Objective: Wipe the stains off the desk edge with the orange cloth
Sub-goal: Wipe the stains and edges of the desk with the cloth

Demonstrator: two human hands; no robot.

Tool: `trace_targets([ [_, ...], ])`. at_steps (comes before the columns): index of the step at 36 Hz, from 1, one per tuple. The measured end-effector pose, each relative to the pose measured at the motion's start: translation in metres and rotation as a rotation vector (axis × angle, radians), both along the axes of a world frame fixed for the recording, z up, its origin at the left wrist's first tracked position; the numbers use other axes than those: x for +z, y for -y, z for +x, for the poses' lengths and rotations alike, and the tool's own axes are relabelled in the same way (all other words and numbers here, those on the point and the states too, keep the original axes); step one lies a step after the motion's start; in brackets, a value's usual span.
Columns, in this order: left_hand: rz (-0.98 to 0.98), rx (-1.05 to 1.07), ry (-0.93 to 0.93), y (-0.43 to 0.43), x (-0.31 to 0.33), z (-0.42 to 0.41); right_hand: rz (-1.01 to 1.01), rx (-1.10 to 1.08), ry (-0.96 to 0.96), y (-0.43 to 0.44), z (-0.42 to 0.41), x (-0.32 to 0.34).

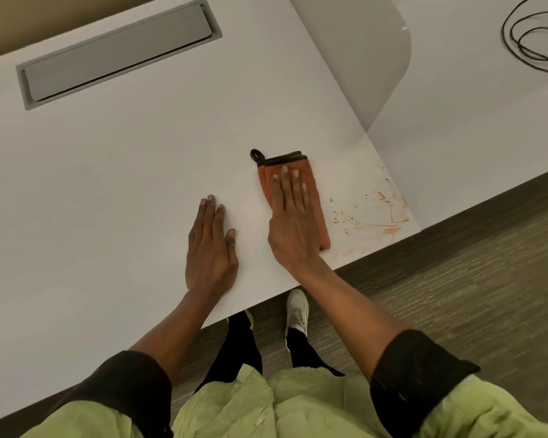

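Cloth (310,172) lies folded under my right hand (293,222), fingers spread flat on it; stains (377,216) sit just beside. My left hand (211,248) presses flat on the desk (124,172).

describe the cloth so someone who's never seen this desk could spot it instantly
On the white desk, look near the front right corner, just left of the orange-brown stains. The orange cloth lies folded flat there under the right hand, while the left hand rests on bare desk. It is the only coloured item, with a dark trim and hanging loop at its far end.
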State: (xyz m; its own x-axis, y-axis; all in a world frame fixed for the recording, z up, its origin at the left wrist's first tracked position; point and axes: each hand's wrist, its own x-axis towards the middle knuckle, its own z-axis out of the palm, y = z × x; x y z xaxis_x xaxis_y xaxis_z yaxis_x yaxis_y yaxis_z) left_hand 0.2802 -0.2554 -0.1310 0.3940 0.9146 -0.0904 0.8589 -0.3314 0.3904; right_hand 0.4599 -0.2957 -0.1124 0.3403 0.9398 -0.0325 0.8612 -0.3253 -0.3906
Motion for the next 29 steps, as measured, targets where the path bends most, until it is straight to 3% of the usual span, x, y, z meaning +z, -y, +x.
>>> trace_targets([
  [8,0.0,0.0,0.01,0.0,0.003,0.002,0.041,0.142,-0.059,0.07,-0.023,-0.001],
  [17,0.015,-0.006,-0.004,0.0,0.0,0.001,0.061,-0.132,-0.048,-0.001,0.018,0.007],
  [25,0.022,-0.006,-0.004,0.0,0.002,0.002,-0.011,0.111,-0.136,0.07,-0.033,0.006],
  [29,0.024,-0.009,-0.009,-0.001,0.0,0.002,0.013,-0.018,-0.084,0.062,-0.006,0.007],
])
